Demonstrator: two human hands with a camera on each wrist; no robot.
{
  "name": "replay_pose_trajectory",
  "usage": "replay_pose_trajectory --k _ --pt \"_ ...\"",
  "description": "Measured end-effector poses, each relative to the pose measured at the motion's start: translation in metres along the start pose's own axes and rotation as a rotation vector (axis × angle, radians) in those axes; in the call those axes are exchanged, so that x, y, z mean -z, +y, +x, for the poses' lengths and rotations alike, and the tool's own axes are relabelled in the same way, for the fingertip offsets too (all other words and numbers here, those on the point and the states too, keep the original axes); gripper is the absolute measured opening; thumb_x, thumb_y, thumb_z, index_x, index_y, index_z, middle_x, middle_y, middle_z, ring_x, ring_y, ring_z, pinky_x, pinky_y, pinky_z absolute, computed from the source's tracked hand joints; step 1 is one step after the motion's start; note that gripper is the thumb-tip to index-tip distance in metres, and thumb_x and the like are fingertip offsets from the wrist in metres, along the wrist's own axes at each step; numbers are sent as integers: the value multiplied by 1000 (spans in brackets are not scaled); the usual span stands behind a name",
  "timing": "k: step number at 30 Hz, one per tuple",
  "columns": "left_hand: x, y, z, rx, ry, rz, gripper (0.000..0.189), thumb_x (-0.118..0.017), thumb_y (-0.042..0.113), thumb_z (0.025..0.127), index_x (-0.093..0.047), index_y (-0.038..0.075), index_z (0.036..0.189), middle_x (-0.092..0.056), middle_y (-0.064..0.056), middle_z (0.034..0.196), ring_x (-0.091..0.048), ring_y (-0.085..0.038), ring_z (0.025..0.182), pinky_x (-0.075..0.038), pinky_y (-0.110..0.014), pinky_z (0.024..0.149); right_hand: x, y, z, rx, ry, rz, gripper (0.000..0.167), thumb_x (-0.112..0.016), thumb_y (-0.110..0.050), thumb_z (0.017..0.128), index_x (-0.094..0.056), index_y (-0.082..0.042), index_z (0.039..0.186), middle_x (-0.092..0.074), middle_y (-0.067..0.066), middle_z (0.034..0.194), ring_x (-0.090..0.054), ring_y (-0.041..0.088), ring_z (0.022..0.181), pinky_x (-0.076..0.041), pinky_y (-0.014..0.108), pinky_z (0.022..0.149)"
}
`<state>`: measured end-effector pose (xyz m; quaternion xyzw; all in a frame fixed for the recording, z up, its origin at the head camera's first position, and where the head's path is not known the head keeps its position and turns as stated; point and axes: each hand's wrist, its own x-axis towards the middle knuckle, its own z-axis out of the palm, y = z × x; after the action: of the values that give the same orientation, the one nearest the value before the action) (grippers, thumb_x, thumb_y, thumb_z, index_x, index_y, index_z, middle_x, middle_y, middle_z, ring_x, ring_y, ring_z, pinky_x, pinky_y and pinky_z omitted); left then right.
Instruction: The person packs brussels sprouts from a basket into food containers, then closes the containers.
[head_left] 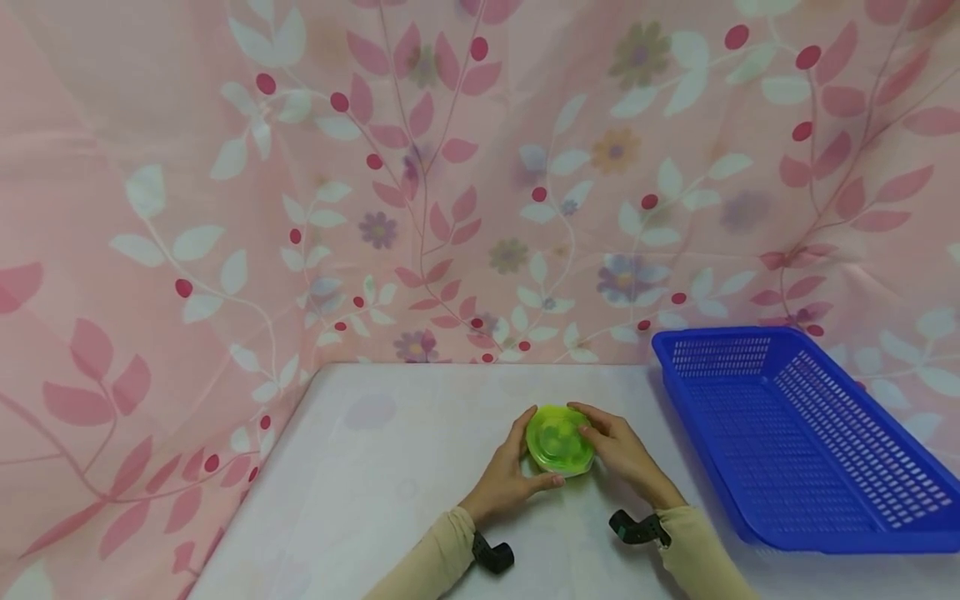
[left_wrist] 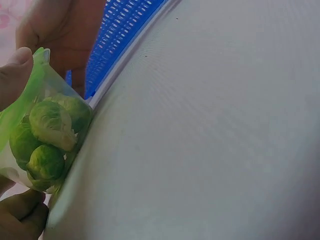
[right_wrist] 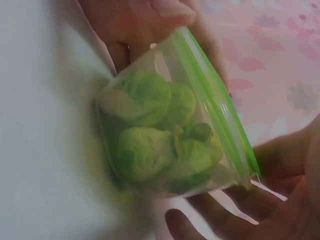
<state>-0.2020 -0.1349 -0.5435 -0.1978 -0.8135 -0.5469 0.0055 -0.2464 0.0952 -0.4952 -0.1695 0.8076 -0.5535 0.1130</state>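
Observation:
Between both hands is a small clear plastic container (right_wrist: 225,176) with a bright green lid (head_left: 557,454). Several Brussels sprouts (right_wrist: 144,154) show through its side in both wrist views. My left hand (head_left: 507,473) grips the container from the left, its thumb along the near side and its fingers round the far left. From the right, my right hand (head_left: 624,450) holds it, with the thumb at the lid's edge and a finger reaching over the back. The container's base is close over the white tabletop.
A large blue plastic basket (head_left: 723,467) with perforated sides stands on the right of the white table (head_left: 375,500). Behind the table hangs a pink floral cloth (head_left: 450,208). A black wrist camera (head_left: 492,553) sits under the left wrist, another (head_left: 633,527) under the right.

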Motion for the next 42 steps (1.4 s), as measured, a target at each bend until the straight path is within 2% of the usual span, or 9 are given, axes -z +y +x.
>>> replay_pose_trajectory --k 8,12,17,27,30,34,37,39,42 --pt "-1 3 1 -13 23 17 113 -90 33 87 -14 25 171 -28 -5 176 -31 -24 161 -26 -52 130 -10 -4 2 17 168 -3 42 -49 -10 112 -57 -8 153 -57 15 157 -45 36 152 -35 55 124" --pt "0 5 1 -20 27 27 113 -88 35 89 -12 22 172 -20 -8 178 -23 -24 164 -23 -54 131 -16 -3 4 -1 249 27 39 -52 -10 112 -62 -11 149 -68 14 144 -59 28 138 -50 33 111" --pt "-1 9 1 -61 29 15 108 -83 29 91 -13 22 172 -19 -4 179 -19 -23 165 -19 -53 132 -20 -5 2 -28 319 81 34 -52 -13 111 -69 -10 141 -75 14 131 -67 24 126 -50 13 91" --pt "-3 20 -2 -127 100 -12 92 -74 17 94 -22 9 170 -30 -9 175 -27 -29 163 -22 -53 131 -17 -15 2 -120 293 222 36 -51 -14 112 -67 -5 143 -66 15 146 -59 28 138 -50 12 95" --pt "-4 20 -2 -95 115 24 87 -74 21 94 -28 8 167 -35 -10 173 -31 -32 161 -25 -57 129 -19 -14 2 -112 274 187 36 -50 -11 112 -65 -4 144 -64 16 148 -57 30 142 -50 19 103" --pt "-6 18 -1 -52 102 51 78 -73 28 98 -35 6 163 -29 -17 174 -29 -38 161 -26 -64 126 -22 -11 1 -100 250 89 37 -51 -8 111 -65 -5 145 -60 15 153 -51 32 148 -43 41 119" --pt "-7 16 -2 -10 76 41 76 -71 34 101 -35 6 163 -29 -19 173 -30 -38 160 -26 -65 126 -23 -9 0 -98 236 63 37 -52 -9 112 -64 -6 147 -61 18 151 -52 36 147 -41 51 122" --pt "-7 15 -2 21 61 29 77 -69 37 103 -34 10 165 -33 -15 172 -32 -34 160 -27 -63 127 -24 -7 0 -93 238 51 39 -52 -12 112 -62 -8 149 -66 21 145 -57 36 141 -45 51 118" --pt "-7 13 -3 55 48 13 77 -68 39 104 -31 15 167 -39 -6 171 -36 -29 158 -28 -59 128 -23 -2 2 -71 252 46 38 -52 -16 113 -60 -13 150 -70 21 138 -64 34 133 -52 38 106"
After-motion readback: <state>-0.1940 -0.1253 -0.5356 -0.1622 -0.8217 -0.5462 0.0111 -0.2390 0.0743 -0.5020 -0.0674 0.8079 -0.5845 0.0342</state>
